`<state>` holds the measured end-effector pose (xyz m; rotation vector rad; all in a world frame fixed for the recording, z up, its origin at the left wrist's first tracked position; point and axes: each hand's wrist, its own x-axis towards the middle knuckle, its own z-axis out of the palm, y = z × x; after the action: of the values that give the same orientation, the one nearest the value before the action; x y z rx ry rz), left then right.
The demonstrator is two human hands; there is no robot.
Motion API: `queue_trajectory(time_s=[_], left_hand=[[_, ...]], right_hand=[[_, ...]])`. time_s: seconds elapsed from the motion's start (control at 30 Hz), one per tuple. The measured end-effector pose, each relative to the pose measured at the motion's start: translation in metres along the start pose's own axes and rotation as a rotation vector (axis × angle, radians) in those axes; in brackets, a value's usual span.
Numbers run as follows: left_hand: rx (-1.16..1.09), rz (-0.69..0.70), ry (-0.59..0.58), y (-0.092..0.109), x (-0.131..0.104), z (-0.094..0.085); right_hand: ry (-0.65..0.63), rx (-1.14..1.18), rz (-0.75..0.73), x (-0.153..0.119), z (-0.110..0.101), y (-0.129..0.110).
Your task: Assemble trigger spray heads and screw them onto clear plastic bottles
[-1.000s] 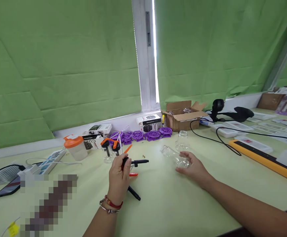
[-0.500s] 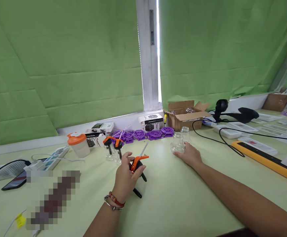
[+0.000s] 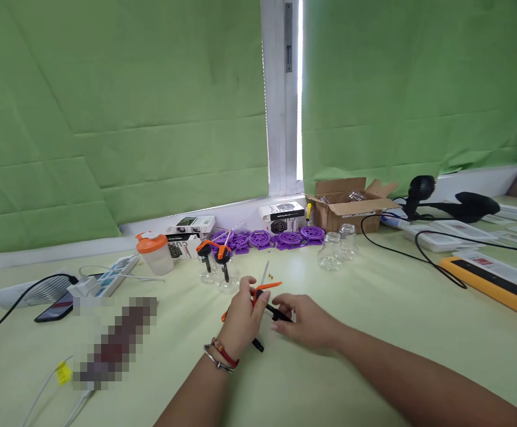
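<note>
My left hand (image 3: 246, 308) is closed around a black and orange tool (image 3: 262, 295), whose lower black end sticks out below the palm. Beside it, my right hand (image 3: 305, 320) has its thumb and fingers bent round a black part (image 3: 280, 314) of the same tool. A thin clear tube (image 3: 265, 271) rises behind the tool. Two clear glass jars (image 3: 330, 252) stand together at the back right, untouched. Behind my left hand are two glass jars (image 3: 228, 283) with black and orange tops (image 3: 223, 255).
Purple round parts (image 3: 259, 239) line the back, before white and black boxes (image 3: 281, 218). An open carton (image 3: 351, 207) stands behind the jars. An orange-lidded cup (image 3: 155, 252) and a power strip (image 3: 113, 276) are left; cables and an orange-edged case (image 3: 489, 290) lie right.
My right hand has let go of the glass jar and moved to the tool in my left hand. The jars now stand free. The view has shifted slightly left.
</note>
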<state>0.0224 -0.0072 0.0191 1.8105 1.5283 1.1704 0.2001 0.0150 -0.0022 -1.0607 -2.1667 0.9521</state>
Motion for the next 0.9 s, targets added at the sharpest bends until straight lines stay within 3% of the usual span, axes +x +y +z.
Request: queue_trajectory(time_s=[0.1, 0.23, 0.3, 0.37, 0.47, 0.57, 0.7, 0.9], left_hand=[[0.186, 0.021, -0.002, -0.003, 0.002, -0.007], [0.444, -0.01, 0.413, -0.012, 0.023, -0.032], [0.521, -0.026, 0.551, -0.017, 0.038, -0.041], [0.624, 0.002, 0.521, -0.022, 0.053, -0.046], [0.76, -0.002, 0.344, -0.031, 0.069, -0.046], [0.811, -0.034, 0.298, -0.039, 0.076, -0.045], [0.809, 0.041, 0.358, -0.04, 0.071, -0.051], [0.618, 0.42, 0.603, -0.013, 0.052, -0.072]], right_hand=[[-0.025, -0.14, -0.011, -0.005, 0.019, -0.003], [-0.015, -0.248, -0.041, -0.01, 0.019, -0.001], [-0.038, -0.261, -0.07, -0.01, 0.018, -0.002], [-0.066, -0.276, -0.101, -0.008, 0.02, -0.004], [-0.084, -0.311, -0.138, -0.002, 0.029, -0.007], [-0.076, -0.361, -0.138, 0.004, 0.036, -0.007], [-0.068, -0.407, -0.166, 0.015, 0.043, -0.007], [-0.041, -0.365, -0.208, 0.039, 0.063, -0.011]])
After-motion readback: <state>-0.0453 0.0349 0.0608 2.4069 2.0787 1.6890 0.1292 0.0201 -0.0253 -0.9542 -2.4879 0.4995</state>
